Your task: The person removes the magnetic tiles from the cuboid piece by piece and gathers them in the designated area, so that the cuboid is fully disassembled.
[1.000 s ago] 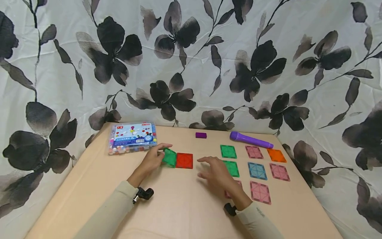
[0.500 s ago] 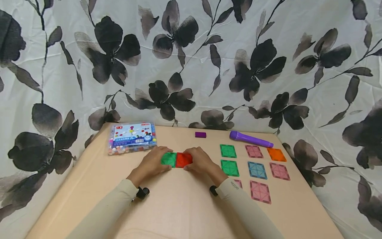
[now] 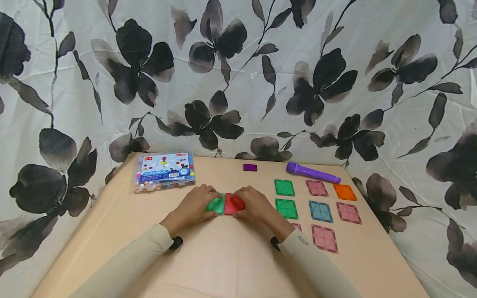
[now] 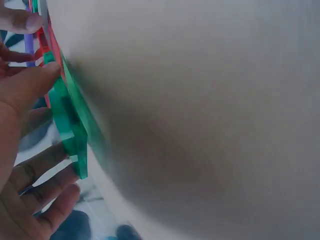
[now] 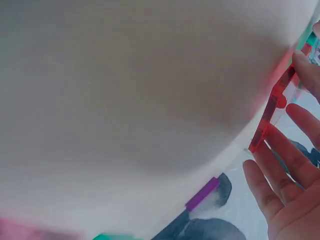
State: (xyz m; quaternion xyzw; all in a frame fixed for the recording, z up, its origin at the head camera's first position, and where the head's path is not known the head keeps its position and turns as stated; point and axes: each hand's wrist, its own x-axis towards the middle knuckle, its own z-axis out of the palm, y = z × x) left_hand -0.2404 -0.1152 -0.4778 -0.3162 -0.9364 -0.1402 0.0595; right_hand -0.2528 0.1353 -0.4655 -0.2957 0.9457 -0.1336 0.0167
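In the head view a translucent green magnetic tile [image 3: 215, 205] and a red magnetic tile [image 3: 229, 201] stand edge to edge mid-table. My left hand [image 3: 195, 205] grips the green one by its outer side, thumb at the near edge and fingers at the far edge. The red one is held the same way by my right hand [image 3: 256, 207]. In the left wrist view the thumb presses the green tile's [image 4: 70, 125] edge. In the right wrist view fingers and thumb pinch the red tile [image 5: 272, 107]. Whether the pair touches the tabletop, I cannot tell. Fingers hide the tiles' outer parts.
At right lie several loose tiles, including a blue tile [image 3: 321, 212], an orange tile [image 3: 345, 192] and a green tile [image 3: 284, 188]. A purple microphone-shaped stick [image 3: 314, 173] and a purple block [image 3: 250, 167] lie behind. A clear box of beads [image 3: 165, 173] sits back left.
My right hand has moved left and taken hold of the red tile. The green tile, tilted earlier, now lies level with it. Lately both tiles have shifted slightly right and nearer to me.
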